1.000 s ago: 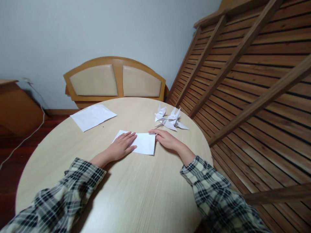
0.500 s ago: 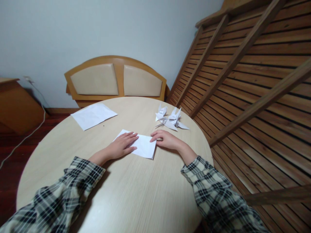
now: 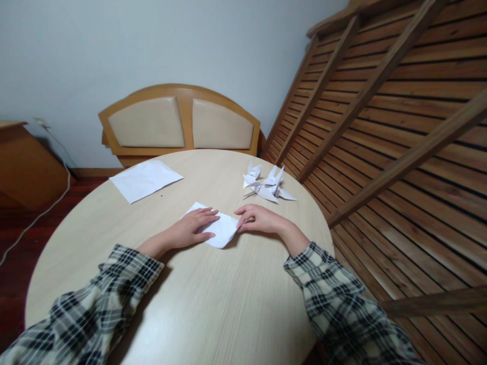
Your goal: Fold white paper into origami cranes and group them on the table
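A folded sheet of white paper (image 3: 221, 232) lies on the round table in front of me. Flat across its left part rests my left hand (image 3: 192, 226), fingers stretched out and pressing on it. My right hand (image 3: 259, 220) pinches the paper's right corner between thumb and fingers, and that end curls up off the table. Just beyond my right hand sit several folded paper cranes (image 3: 268, 186), bunched together with pointed wings and tails.
Another white sheet (image 3: 146, 180) lies flat at the table's far left. A padded headboard (image 3: 186, 121) stands behind the pale round table (image 3: 213, 314). Wooden slats (image 3: 399, 152) lean close along the right side. A white cable (image 3: 41, 215) runs down to the floor at left.
The paper's right end was flat with its corner near me; now my right hand has lifted and curled it. My left hand stays on the paper.
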Motion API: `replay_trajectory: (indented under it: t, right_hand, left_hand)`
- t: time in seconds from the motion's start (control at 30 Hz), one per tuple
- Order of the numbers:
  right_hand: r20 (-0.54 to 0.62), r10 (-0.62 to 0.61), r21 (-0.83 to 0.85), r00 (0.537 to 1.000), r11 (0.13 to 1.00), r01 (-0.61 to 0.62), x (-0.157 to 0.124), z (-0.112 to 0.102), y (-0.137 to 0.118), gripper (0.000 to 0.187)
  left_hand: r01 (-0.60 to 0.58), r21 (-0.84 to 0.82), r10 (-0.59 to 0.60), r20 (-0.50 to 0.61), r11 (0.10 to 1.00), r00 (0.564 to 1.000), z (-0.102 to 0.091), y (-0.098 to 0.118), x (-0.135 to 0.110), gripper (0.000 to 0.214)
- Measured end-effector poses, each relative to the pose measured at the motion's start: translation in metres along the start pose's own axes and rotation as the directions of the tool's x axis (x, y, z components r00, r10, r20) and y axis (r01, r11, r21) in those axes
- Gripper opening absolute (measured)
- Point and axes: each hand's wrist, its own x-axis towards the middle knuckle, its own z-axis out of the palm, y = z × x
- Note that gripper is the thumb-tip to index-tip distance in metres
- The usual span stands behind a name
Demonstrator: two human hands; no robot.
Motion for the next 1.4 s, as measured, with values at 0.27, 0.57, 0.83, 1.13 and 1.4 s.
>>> replay_trajectory:
  t: [0.27, 0.57, 0.83, 1.13, 1.4]
  right_hand:
    - [-0.026, -0.064, 0.027, 0.998, 0.998, 0.064, 0.003, 0.004, 0.000, 0.005]
    - [-0.076, -0.191, -0.087, 0.979, 0.979, 0.185, 0.009, 0.022, -0.018, 0.028]
    - [-0.270, -0.152, -0.168, 0.951, 0.980, 0.109, 0.014, 0.028, -0.014, 0.019]
    - [-0.203, 0.021, -0.334, 0.979, 0.938, -0.089, 0.010, 0.028, 0.002, 0.056]
    - [-0.147, -0.046, -0.313, 0.988, 0.950, -0.002, 0.004, 0.020, -0.012, 0.026]
  left_hand:
    - [0.002, 0.085, 0.003, -0.057, 0.996, 0.998, 0.003, 0.004, 0.000, 0.056]
    - [0.214, 0.264, -0.153, -0.235, 0.940, 0.960, -0.013, 0.023, 0.000, 0.037]
    - [0.132, 0.160, -0.117, -0.100, 0.978, 0.988, -0.013, 0.024, -0.004, 0.048]
    - [-0.089, -0.021, 0.089, 0.012, 0.996, 0.996, -0.025, 0.031, -0.006, 0.038]
    - [0.122, 0.154, -0.097, -0.160, 0.981, 0.982, -0.009, 0.030, -0.003, 0.027]
